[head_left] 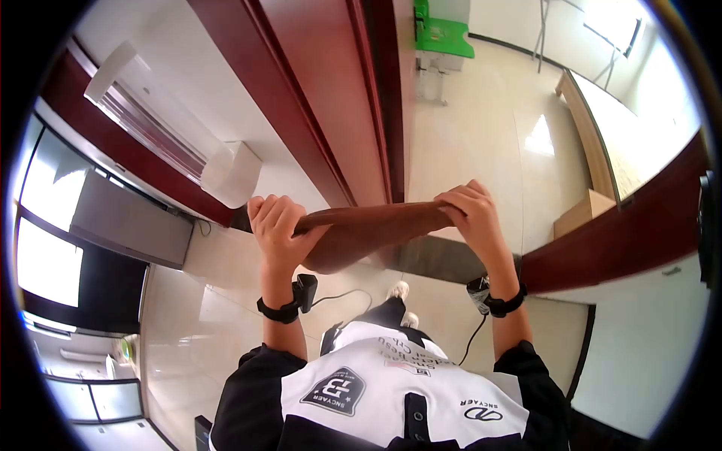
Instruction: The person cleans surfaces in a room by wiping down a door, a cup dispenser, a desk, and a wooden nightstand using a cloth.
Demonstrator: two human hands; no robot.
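A brown cloth point(376, 222) is stretched sideways in front of my body, its upper edge pulled nearly straight while a fold sags below on the left. My left hand point(276, 231) has its fingers wrapped round the left end. At the other end, my right hand point(472, 212) grips the cloth, fingers curled over its top edge. Each wrist wears a black strap with a small device and a cable: the left device point(304, 292) and the right device point(478, 293). What kind of cloth it is, I cannot tell.
I stand by a doorway with a dark red frame point(301, 90). A white cylindrical appliance point(162, 113) is at the left. Beyond the doorway are a green seat point(445, 36) and a wood-edged piece of furniture point(590, 135). Kitchen cabinets point(94, 398) stand at the far left.
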